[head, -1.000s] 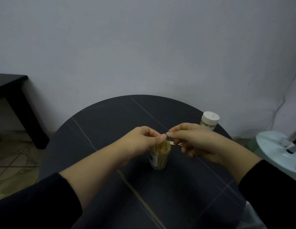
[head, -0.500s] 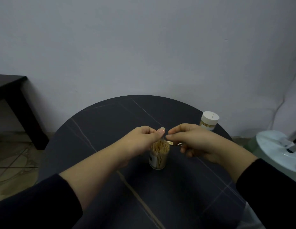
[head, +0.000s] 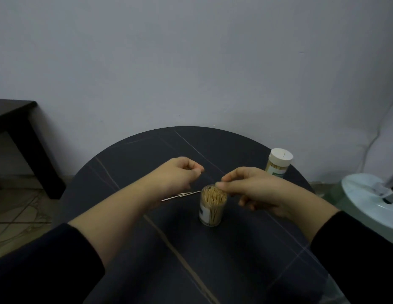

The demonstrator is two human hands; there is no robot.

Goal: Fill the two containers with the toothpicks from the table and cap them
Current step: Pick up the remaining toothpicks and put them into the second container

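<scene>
A clear container [head: 211, 212] stands uncapped at the middle of the round dark table [head: 235, 260], packed with upright toothpicks. My right hand [head: 250, 187] hovers over its right rim, and its thumb and forefinger pinch the toothpicks' tips at the mouth. My left hand [head: 179, 174] is left of and behind the container, apart from it, with its fingers curled and nothing visible in them. A few loose toothpicks [head: 182, 195] lie on the table just below my left hand. A second container [head: 278, 164] with a white cap stands at the table's far right.
A pale round object [head: 366, 198] sits beyond the table's right edge. A dark side table [head: 13, 123] stands at the left by the wall. The grey wall is right behind the round table, and tiled floor shows at lower left.
My left hand has drawn back to the left, away from the container's mouth, uncovering the loose toothpicks. My right hand's pinch has come down onto the mouth.
</scene>
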